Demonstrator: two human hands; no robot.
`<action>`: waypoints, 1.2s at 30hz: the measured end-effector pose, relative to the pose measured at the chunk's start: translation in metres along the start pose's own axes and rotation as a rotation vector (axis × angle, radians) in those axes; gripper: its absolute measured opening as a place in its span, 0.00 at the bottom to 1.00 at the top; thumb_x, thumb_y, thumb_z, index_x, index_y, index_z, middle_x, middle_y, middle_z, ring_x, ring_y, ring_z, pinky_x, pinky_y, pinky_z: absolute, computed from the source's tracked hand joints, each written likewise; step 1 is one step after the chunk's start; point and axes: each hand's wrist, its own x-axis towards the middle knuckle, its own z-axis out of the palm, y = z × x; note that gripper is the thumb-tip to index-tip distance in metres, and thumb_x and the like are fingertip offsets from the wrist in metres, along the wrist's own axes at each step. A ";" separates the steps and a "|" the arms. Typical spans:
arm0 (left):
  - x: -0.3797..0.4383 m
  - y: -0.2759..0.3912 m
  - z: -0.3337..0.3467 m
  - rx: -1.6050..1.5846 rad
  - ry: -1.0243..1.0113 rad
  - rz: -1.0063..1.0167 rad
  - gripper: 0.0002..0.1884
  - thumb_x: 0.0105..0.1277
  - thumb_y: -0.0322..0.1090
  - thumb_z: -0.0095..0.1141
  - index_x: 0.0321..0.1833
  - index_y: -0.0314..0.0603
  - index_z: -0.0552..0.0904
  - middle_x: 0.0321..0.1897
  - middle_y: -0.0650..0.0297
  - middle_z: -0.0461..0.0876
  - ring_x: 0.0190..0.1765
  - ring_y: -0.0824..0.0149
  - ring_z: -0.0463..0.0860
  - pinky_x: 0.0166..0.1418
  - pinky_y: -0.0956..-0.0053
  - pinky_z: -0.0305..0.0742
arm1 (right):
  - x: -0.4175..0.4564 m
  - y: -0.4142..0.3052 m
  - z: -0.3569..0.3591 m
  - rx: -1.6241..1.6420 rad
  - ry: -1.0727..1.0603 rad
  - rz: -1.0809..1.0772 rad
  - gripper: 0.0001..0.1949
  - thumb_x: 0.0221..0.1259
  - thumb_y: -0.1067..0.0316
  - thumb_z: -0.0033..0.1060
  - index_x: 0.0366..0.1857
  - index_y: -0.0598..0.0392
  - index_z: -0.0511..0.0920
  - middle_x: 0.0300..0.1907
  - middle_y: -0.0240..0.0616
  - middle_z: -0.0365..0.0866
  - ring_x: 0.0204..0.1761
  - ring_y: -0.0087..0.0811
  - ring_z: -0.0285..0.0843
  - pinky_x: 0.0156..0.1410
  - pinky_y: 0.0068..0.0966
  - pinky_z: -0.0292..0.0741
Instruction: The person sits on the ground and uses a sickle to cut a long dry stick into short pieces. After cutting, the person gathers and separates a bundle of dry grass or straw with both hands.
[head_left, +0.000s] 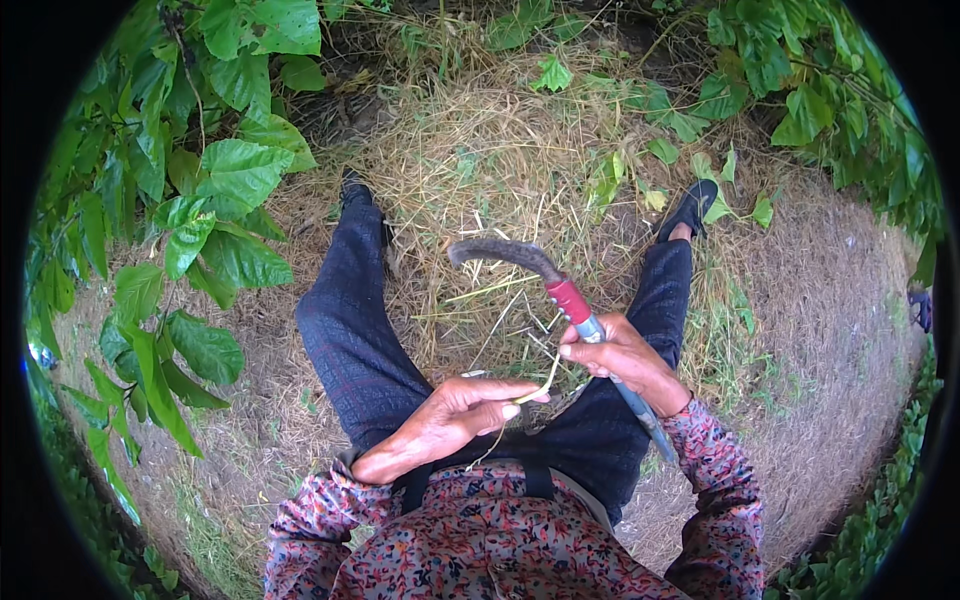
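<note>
My right hand grips the grey-blue handle of a sickle. Red wrapping covers the handle's upper end, and the dark curved blade points left above dry grass. A thin pale-green plant stem is pinched between the thumb and fingers of my left hand. The stem bends upward, its upper end reaching the thumb of my right hand. From below the left thumb hangs a thin root-like strand. Both hands are in front of my waist, between my spread legs.
Dry straw litters the ground between my shoes. Leafy branches crowd the left side, and more foliage overhangs the upper right. Cut or fallen green leaves lie near my right foot. Low green plants border the lower right.
</note>
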 end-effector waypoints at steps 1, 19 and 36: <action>0.002 0.001 0.002 0.008 -0.016 -0.009 0.18 0.70 0.27 0.51 0.62 0.40 0.76 0.52 0.64 0.82 0.48 0.79 0.74 0.52 0.82 0.69 | 0.000 0.003 0.004 -0.031 -0.009 0.028 0.06 0.58 0.68 0.64 0.31 0.58 0.78 0.20 0.24 0.70 0.18 0.13 0.61 0.22 0.15 0.56; 0.028 -0.003 -0.022 -0.161 0.301 -0.139 0.08 0.71 0.36 0.51 0.42 0.40 0.80 0.15 0.78 0.60 0.18 0.83 0.55 0.20 0.85 0.49 | -0.026 -0.021 0.001 -0.053 0.241 0.007 0.05 0.55 0.70 0.63 0.26 0.59 0.79 0.16 0.24 0.69 0.17 0.14 0.63 0.21 0.16 0.58; 0.037 -0.033 -0.024 -0.149 0.403 -0.125 0.08 0.73 0.34 0.47 0.42 0.40 0.80 0.15 0.77 0.62 0.15 0.84 0.54 0.17 0.86 0.47 | -0.018 -0.012 0.020 -0.500 0.210 -0.209 0.06 0.56 0.71 0.65 0.30 0.63 0.81 0.18 0.29 0.75 0.22 0.16 0.71 0.28 0.20 0.69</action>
